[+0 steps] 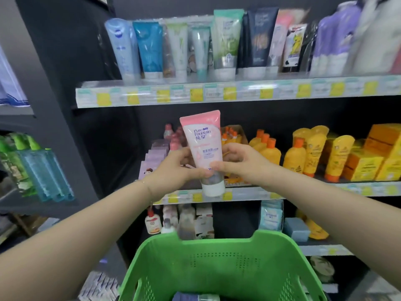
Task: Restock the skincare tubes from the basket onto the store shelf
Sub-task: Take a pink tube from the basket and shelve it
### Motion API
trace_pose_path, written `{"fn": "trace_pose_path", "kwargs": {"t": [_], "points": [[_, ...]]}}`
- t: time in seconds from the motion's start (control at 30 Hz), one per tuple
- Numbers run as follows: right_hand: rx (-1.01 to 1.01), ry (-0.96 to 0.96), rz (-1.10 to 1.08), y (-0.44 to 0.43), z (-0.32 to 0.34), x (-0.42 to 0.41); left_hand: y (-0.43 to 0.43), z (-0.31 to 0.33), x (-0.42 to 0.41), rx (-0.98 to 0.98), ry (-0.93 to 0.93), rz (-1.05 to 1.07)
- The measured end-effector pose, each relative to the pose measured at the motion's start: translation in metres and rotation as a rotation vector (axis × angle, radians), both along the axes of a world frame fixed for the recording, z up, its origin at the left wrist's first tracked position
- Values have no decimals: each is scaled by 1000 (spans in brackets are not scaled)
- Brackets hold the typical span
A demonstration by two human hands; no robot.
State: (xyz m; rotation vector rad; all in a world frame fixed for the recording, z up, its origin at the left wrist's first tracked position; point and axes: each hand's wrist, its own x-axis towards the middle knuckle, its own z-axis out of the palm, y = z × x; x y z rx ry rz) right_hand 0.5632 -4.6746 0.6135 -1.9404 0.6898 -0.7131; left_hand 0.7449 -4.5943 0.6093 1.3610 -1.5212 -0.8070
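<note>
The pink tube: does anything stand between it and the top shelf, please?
Nothing visible stands between the pink tube and the top shelf above it; the tubes on it stand packed side by side, though.

One pink tube (201, 146); two grips on it, my left grip (175, 168) and right grip (240, 161); one green basket (217, 268), one dark item (195, 297) showing inside; along the top shelf's (195, 92) front edge, at least eight standing tubes (225, 40); farther right too blurred to count.
</note>
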Motion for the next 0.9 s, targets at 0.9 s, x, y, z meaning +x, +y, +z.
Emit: {"fn": "trace_pose_path", "kwargs": {"t": [0.9], "points": [[-176, -72, -125, -67, 123, -154, -77, 121, -161, -111, 51, 129]]}}
